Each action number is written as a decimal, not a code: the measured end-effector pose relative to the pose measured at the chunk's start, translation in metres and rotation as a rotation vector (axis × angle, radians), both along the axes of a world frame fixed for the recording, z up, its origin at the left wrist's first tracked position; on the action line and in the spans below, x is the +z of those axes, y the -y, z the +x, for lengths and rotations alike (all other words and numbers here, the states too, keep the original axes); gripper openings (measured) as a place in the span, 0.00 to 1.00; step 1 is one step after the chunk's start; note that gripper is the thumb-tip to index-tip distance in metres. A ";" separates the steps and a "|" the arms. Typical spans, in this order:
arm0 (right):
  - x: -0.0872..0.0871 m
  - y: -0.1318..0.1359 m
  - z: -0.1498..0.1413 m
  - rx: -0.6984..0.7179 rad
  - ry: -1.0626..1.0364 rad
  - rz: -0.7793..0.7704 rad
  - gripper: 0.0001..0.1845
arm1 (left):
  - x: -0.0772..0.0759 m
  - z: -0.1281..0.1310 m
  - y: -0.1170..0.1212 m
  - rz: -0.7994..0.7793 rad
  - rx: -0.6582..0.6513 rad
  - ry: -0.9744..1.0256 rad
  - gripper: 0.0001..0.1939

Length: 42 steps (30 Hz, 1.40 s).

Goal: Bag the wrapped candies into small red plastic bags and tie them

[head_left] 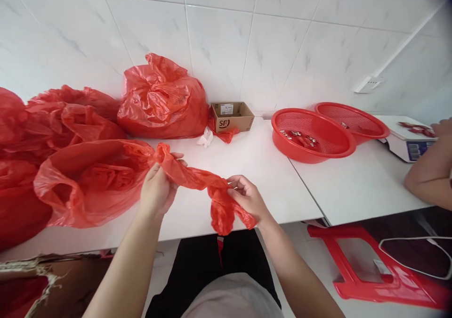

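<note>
A red plastic bag [194,178], twisted into a loose rope, stretches between my two hands above the front of the white table. My left hand [157,188] grips its left end, thumb on top. At the other end my right hand [247,198] pinches the bag, and a crumpled bunch hangs below those fingers. Just left of my left hand lies an opened red bag [95,209] with crumpled red plastic inside it. Whether the held bag joins that one cannot be made out.
Full red bags [164,101] crowd the left and back. A small cardboard box [233,117] stands by the wall. Two red baskets [312,157] hold small packets, beside a scale [409,143]. Another person's arm [429,176] rests at right. A red stool [356,233] is below.
</note>
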State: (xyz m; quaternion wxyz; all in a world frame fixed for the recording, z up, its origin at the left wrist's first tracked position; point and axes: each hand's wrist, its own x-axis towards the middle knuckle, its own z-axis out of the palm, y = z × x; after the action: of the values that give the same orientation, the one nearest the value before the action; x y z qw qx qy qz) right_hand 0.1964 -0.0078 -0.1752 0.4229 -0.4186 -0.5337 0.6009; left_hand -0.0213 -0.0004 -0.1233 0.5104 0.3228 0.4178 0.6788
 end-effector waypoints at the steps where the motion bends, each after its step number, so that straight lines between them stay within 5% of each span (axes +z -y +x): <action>1: -0.002 0.000 0.007 -0.011 -0.035 -0.026 0.13 | -0.006 -0.007 -0.001 -0.012 0.026 0.014 0.10; 5: -0.006 -0.002 0.031 -0.059 -0.196 -0.107 0.15 | -0.021 -0.025 0.000 -0.058 0.080 0.014 0.12; 9: -0.009 -0.010 0.057 -0.134 -0.179 -0.136 0.19 | -0.030 -0.034 0.006 -0.132 -0.003 -0.067 0.14; 15: -0.005 -0.019 0.098 -0.331 -0.044 0.032 0.15 | -0.041 -0.048 0.014 -0.156 -0.022 -0.211 0.15; 18: 0.004 -0.014 0.100 -0.354 0.020 0.109 0.13 | -0.028 -0.038 0.022 -0.051 0.195 -0.484 0.16; 21: 0.018 -0.008 0.088 -0.261 0.031 0.144 0.11 | -0.006 -0.008 0.031 0.254 0.368 -1.019 0.11; 23: 0.029 -0.006 0.077 -0.188 0.016 0.158 0.11 | 0.001 0.016 0.035 0.413 0.098 -1.326 0.07; 26: 0.042 -0.005 0.068 -0.154 0.031 0.198 0.11 | -0.008 0.043 0.038 0.401 -0.364 -1.592 0.11; 29: 0.050 -0.003 0.077 -0.185 0.107 0.252 0.11 | -0.027 0.044 0.038 0.226 -0.511 -1.719 0.15; 32: 0.053 -0.002 0.097 -0.199 0.228 0.288 0.13 | -0.033 0.028 0.032 0.094 -0.405 -1.774 0.14; 37: 0.061 -0.001 0.119 -0.192 0.508 0.329 0.14 | -0.018 0.012 0.019 0.029 -0.131 -1.694 0.17; 42: 0.085 0.022 0.085 -0.554 0.672 0.702 0.08 | -0.014 0.029 0.018 0.144 -0.086 -1.692 0.25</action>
State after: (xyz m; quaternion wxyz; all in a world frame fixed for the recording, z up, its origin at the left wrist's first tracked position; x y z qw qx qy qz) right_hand 0.2814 -0.0301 -0.0903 0.4855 -0.5457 -0.6774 0.0868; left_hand 0.0072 -0.0185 -0.1368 0.0296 0.7688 0.6018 0.2140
